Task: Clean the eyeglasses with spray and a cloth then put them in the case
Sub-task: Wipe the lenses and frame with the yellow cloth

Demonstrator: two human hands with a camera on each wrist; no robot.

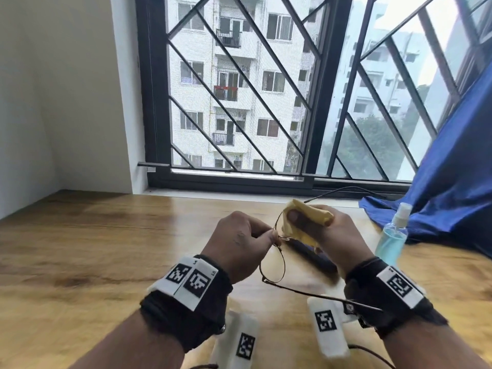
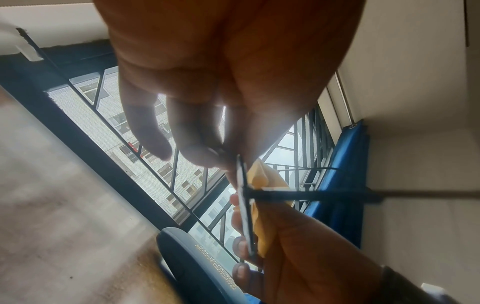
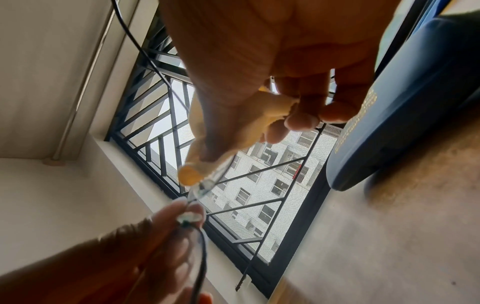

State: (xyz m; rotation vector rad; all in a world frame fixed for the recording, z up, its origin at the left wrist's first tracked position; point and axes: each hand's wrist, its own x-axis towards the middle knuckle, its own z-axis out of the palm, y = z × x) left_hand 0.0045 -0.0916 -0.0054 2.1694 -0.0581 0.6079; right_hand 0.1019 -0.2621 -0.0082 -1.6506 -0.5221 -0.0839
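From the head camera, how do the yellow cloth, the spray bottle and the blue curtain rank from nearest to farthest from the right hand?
1. Yellow cloth: held in the right hand.
2. Spray bottle: standing just right of it.
3. Blue curtain: farther right, by the window.

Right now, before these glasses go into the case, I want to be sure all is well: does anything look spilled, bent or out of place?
Nothing stands out. The left hand pinches the eyeglasses at the bridge, the right hand rubs a lens with the yellow cloth, and the spray bottle stands upright.
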